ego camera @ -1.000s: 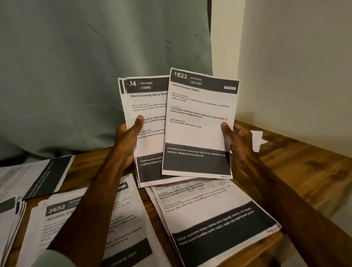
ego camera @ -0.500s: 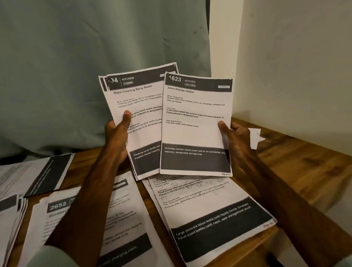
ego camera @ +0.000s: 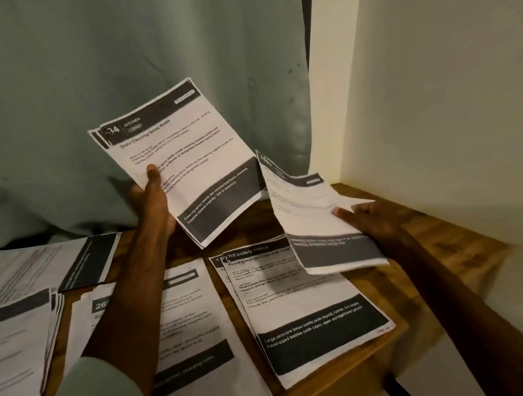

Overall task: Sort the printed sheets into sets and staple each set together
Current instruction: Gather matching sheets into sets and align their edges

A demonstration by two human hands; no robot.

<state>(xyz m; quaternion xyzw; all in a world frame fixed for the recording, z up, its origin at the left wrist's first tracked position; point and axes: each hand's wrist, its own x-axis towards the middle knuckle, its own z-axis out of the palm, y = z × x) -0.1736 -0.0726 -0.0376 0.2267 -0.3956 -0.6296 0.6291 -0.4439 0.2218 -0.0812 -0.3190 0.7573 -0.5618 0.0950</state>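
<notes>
My left hand (ego camera: 153,200) grips a small stack of printed sheets, topped by the "Store Cleaning Spray Bottle" sheet (ego camera: 191,159), held up and tilted above the wooden table (ego camera: 431,228). My right hand (ego camera: 367,219) pinches the single "Kitchen Cloths" sheet (ego camera: 312,213) by its right edge; the sheet is bent and hangs low over the table's right side. Under it lies the "Dressing Table" pile (ego camera: 305,304). No stapler is in view.
More sheet piles cover the table: one under my left forearm (ego camera: 188,332), one at the far left (ego camera: 19,346), and another behind it (ego camera: 45,263). A green curtain (ego camera: 126,68) hangs behind; a cream wall (ego camera: 430,98) closes the right side.
The two hands have parted. My right hand carried the Kitchen Cloths sheet down and right toward the table; my left hand tilted its stack to the left.
</notes>
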